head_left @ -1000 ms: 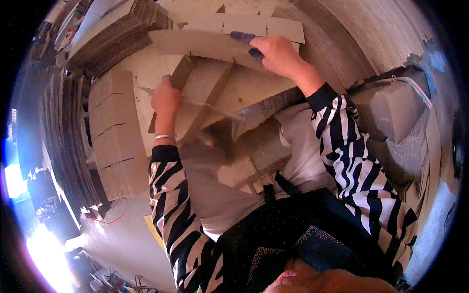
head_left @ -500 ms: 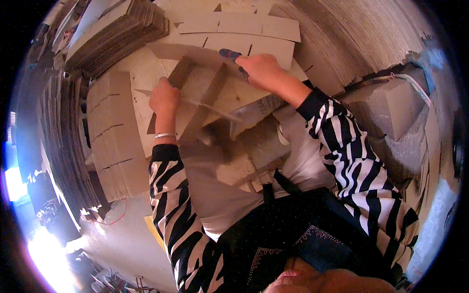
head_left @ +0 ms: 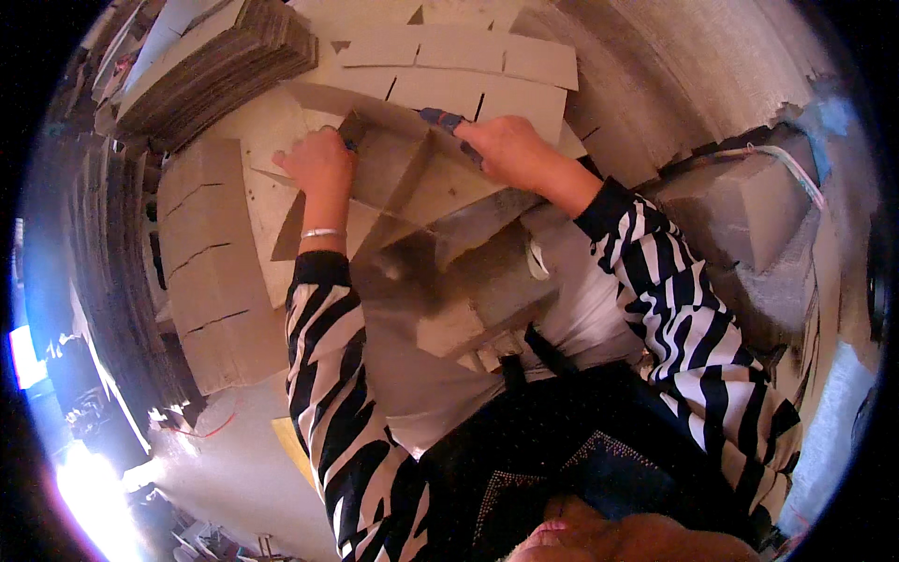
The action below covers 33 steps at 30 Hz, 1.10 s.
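both hands are up at the worktable, well apart from each other, in the head view. here's the right hand (head_left: pixel 513 155), fingers pinched on the right part of a long cardboard strip (head_left: pixel 375 110), with dark coverings (head_left: pixel 440 119) wrapped round its fingertips. over on the other side, the left hand (head_left: pixel 320 167) sits at the left end of a cardboard grid (head_left: pixel 405 178), fingers bent, touching or just above it; whether they close on a piece, i can't tell from here. a pale bracelet (head_left: pixel 324 231) rings that wrist.

and the grid itself: it stands on edge between the two hands, at the near side of the wooden tabletop (head_left: pixel 272 122), its pieces crossing to make open cells, the long strip running along its far side. just beyond it lie slotted strips (head_left: pixel 459 51), overlapping, flat on the wood. up to the left, a thick cardboard stack (head_left: pixel 215 70); below that, a slotted cardboard pile (head_left: pixel 211 262) beside the left forearm, and further out a tall bundle (head_left: pixel 112 272) of sheets. across on the right, a big curved-looking stack (head_left: pixel 693 66) fills the upper corner, and striped sleeves (head_left: pixel 674 300) cover both arms.
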{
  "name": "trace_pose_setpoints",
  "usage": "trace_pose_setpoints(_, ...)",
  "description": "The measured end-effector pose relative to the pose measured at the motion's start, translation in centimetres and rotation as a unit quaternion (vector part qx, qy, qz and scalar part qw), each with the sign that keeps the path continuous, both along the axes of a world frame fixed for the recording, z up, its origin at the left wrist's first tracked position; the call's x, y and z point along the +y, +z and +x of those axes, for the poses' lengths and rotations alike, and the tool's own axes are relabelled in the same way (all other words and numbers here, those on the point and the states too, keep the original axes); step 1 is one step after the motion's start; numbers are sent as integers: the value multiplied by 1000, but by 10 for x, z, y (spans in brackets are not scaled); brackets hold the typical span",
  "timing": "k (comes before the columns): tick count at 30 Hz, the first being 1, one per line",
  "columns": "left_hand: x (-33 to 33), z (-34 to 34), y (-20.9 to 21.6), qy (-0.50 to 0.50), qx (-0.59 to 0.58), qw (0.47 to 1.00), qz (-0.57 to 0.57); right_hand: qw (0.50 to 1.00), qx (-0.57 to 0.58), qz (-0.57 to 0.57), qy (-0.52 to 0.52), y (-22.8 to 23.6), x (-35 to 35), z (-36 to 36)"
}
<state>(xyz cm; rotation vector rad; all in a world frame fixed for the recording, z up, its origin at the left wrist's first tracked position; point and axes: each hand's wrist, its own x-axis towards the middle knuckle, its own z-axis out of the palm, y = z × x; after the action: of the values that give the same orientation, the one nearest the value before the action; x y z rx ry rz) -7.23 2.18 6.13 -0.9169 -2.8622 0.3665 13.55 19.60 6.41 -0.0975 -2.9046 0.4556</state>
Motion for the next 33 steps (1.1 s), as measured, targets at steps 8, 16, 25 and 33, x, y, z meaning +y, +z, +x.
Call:
trace_pose_setpoints(8, 4, -5, -21, -18, -65, 994, 83, 994, -105, 21, 5, -1, -7, -12)
trace_pose_setpoints(16, -8, 20, 14, -26, -28, 988, 149, 961, 43, 48, -269, 21, 128, 20)
trace_pose_setpoints(25, -49, 25, 32, 42, -30, 989, 141, 955, -60, -7, -290, 5, 134, 24)
trace_pose_setpoints(33, -60, 12, 15, 4, -47, 980, 191, 957, -93, -85, -262, -7, 134, 26)
